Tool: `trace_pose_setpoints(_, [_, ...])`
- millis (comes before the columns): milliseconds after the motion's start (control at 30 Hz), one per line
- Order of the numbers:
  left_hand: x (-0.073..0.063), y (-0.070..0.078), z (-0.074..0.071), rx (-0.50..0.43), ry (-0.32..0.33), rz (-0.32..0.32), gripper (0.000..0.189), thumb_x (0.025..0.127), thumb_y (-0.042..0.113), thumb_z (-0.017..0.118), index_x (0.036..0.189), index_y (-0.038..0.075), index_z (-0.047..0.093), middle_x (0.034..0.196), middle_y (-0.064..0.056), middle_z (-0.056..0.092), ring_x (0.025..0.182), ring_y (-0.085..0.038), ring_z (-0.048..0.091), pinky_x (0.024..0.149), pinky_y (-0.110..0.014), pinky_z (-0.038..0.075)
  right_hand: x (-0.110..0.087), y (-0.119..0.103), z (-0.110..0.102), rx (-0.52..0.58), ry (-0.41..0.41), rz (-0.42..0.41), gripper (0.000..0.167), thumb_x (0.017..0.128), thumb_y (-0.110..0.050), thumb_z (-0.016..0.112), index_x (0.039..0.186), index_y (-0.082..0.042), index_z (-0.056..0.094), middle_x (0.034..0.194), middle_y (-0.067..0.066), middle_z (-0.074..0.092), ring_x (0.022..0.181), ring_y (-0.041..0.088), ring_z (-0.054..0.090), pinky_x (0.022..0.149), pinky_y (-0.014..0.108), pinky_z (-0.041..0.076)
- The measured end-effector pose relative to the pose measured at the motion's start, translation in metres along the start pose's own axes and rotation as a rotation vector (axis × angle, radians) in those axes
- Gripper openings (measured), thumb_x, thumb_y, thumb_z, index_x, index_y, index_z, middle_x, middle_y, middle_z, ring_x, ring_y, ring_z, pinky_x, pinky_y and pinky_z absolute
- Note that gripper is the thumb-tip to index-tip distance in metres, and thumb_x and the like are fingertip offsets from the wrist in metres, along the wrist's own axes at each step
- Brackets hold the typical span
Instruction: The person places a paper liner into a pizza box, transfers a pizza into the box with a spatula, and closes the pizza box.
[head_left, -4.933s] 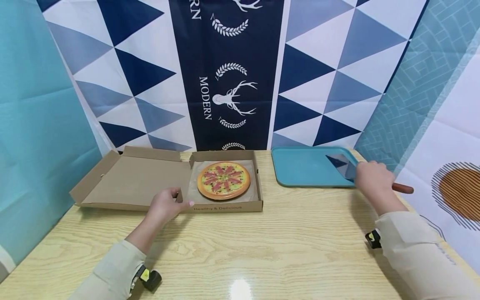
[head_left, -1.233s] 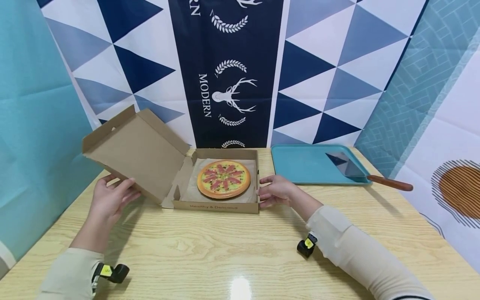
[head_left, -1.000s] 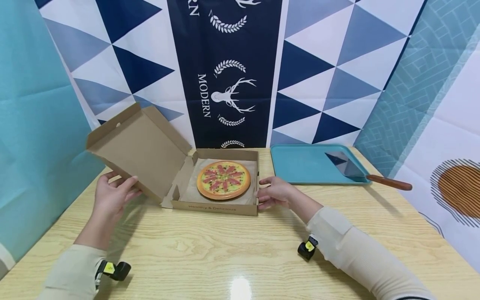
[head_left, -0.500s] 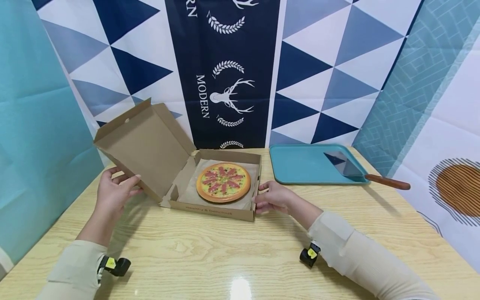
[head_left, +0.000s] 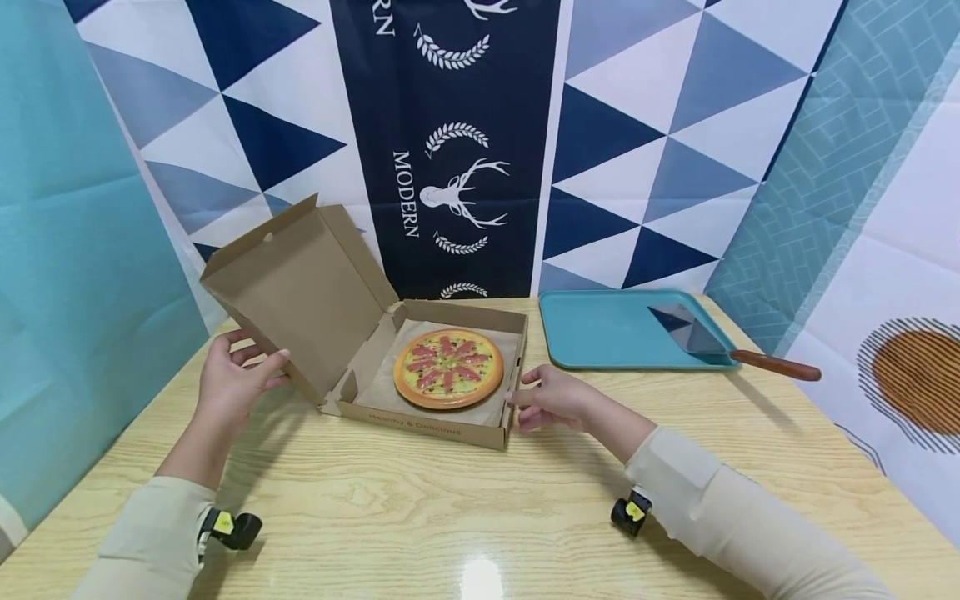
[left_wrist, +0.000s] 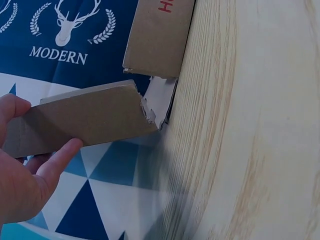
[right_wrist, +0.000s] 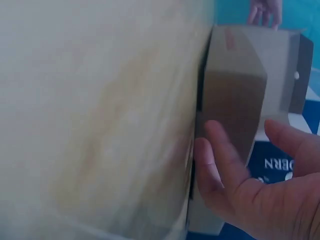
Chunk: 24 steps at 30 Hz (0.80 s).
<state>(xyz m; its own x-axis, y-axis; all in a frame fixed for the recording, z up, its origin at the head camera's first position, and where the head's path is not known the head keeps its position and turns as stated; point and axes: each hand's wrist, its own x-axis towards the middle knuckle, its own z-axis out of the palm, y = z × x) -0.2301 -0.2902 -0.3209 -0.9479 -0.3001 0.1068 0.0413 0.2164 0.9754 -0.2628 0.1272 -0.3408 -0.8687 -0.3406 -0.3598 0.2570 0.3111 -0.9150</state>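
In the head view a brown cardboard pizza box (head_left: 423, 422) sits angled on the table, its lid (head_left: 300, 296) raised and tilted at the left. A round pizza (head_left: 448, 368) with a ring of red strips lies on paper inside. My left hand (head_left: 234, 379) holds the lid's near side flap between thumb and fingers; the left wrist view shows that flap (left_wrist: 85, 117) in the same grip. At the box's right wall (right_wrist: 232, 100), my right hand (head_left: 555, 398) has its fingers loosely bent beside the outside, thumb near the top edge. Whether the fingertips touch the cardboard is unclear.
A teal tray (head_left: 600, 329) stands at the back right. On it rests the blade of a pizza server (head_left: 776, 363), whose wooden handle sticks out over the table's right side. Patterned cloth (head_left: 457, 150) hangs close behind the box and tray.
The right hand has gone from the server to the box. The left hand has lifted the lid from flat to steeply tilted. In the last second the box has turned, its right front corner swinging nearer.
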Motion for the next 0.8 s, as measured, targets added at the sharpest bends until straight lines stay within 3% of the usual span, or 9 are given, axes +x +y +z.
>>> trace_pose_setpoints(100, [0.000, 0.001, 0.002, -0.004, 0.004, -0.008, 0.083, 0.089, 0.017, 0.072, 0.150, 0.003, 0.018, 0.132, -0.016, 0.041, 0.089, -0.006, 0.059, 0.077, -0.030, 0.058, 0.004, -0.002, -0.012, -0.100, 0.015, -0.010, 0.060, 0.098, -0.017, 0.060, 0.140, 0.008, 0.027, 0.110, 0.025, 0.051, 0.069, 0.016, 0.060, 0.072, 0.035, 0.059])
trace_pose_setpoints(233, [0.000, 0.003, 0.003, -0.003, 0.007, -0.003, 0.082, 0.088, 0.016, 0.073, 0.150, 0.003, 0.020, 0.132, -0.016, 0.042, 0.089, -0.005, 0.059, 0.076, -0.029, 0.058, 0.019, -0.007, -0.029, -0.159, 0.066, -0.057, 0.056, 0.099, -0.012, 0.056, 0.141, 0.012, 0.027, 0.116, 0.021, 0.046, 0.064, 0.012, 0.052, 0.066, 0.031, 0.058])
trace_pose_setpoints(367, [0.000, 0.004, 0.003, 0.000, 0.006, -0.006, 0.082, 0.089, 0.016, 0.073, 0.150, 0.004, 0.020, 0.137, -0.018, 0.041, 0.088, -0.003, 0.059, 0.078, -0.031, 0.057, 0.042, -0.012, -0.042, -0.130, 0.143, -0.106, 0.055, 0.099, -0.005, 0.051, 0.142, 0.015, 0.024, 0.089, 0.010, 0.045, 0.058, 0.010, 0.044, 0.066, 0.029, 0.055])
trace_pose_setpoints(467, [-0.001, 0.005, 0.002, -0.005, 0.005, -0.013, 0.083, 0.089, 0.016, 0.073, 0.151, 0.003, 0.019, 0.139, -0.019, 0.039, 0.088, -0.004, 0.059, 0.079, -0.032, 0.057, 0.061, -0.017, -0.048, -0.114, 0.210, -0.124, 0.056, 0.099, -0.007, 0.050, 0.144, 0.014, 0.025, 0.086, 0.009, 0.045, 0.058, 0.011, 0.044, 0.072, 0.034, 0.054])
trace_pose_setpoints(567, [-0.001, 0.005, 0.002, -0.008, 0.002, -0.014, 0.084, 0.089, 0.015, 0.072, 0.151, 0.003, 0.018, 0.138, -0.020, 0.039, 0.088, -0.005, 0.059, 0.080, -0.033, 0.057, 0.077, -0.019, -0.051, -0.143, 0.293, -0.142, 0.057, 0.099, -0.012, 0.051, 0.147, 0.010, 0.029, 0.114, 0.020, 0.053, 0.072, 0.016, 0.053, 0.086, 0.038, 0.052])
trace_pose_setpoints(667, [0.000, 0.004, 0.002, -0.010, -0.002, -0.014, 0.084, 0.089, 0.014, 0.072, 0.151, 0.003, 0.017, 0.136, -0.019, 0.039, 0.087, -0.006, 0.059, 0.080, -0.033, 0.057, 0.088, -0.020, -0.052, -0.145, 0.350, -0.176, 0.055, 0.100, -0.013, 0.051, 0.147, 0.008, 0.032, 0.143, 0.024, 0.042, 0.102, 0.027, 0.057, 0.097, 0.043, 0.047])
trace_pose_setpoints(767, [0.000, 0.004, 0.001, -0.017, -0.005, -0.016, 0.085, 0.088, 0.015, 0.073, 0.151, 0.003, 0.017, 0.134, -0.018, 0.040, 0.087, -0.006, 0.060, 0.081, -0.034, 0.056, 0.096, -0.019, -0.050, -0.112, 0.376, -0.208, 0.052, 0.100, -0.009, 0.051, 0.146, 0.008, 0.035, 0.145, 0.026, 0.040, 0.111, 0.031, 0.054, 0.096, 0.044, 0.048])
trace_pose_setpoints(800, [-0.001, 0.005, 0.001, -0.019, -0.006, -0.015, 0.085, 0.088, 0.015, 0.073, 0.151, 0.002, 0.017, 0.134, -0.018, 0.040, 0.088, -0.006, 0.060, 0.081, -0.034, 0.056, 0.098, -0.019, -0.049, -0.096, 0.379, -0.215, 0.051, 0.099, -0.007, 0.051, 0.145, 0.009, 0.036, 0.144, 0.026, 0.041, 0.107, 0.029, 0.055, 0.095, 0.043, 0.049])
